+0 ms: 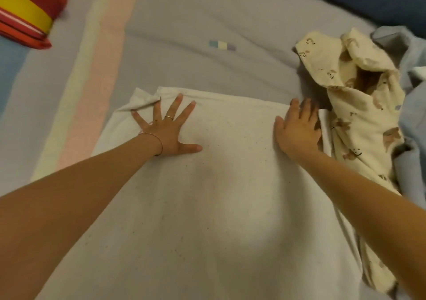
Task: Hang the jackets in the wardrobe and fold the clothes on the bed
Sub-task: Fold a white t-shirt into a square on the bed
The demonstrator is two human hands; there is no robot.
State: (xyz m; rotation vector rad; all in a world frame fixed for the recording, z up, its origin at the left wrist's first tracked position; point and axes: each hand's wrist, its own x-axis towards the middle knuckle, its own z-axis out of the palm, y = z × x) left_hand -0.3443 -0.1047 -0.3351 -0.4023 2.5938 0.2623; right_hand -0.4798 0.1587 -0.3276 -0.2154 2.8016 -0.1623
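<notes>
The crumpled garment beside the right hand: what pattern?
Cream garment with small brown bear prints, seen in the head view.

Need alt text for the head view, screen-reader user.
Two bare hands press flat on a white cloth spread on a grey bed, left hand with fingers splayed, right hand at its right edge. A crumpled cream bear-print garment lies to its right.

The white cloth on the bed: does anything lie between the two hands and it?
Nothing visible does. The left hand and right hand lie flat on the white cloth; the bear-print garment lies beside it.
</notes>
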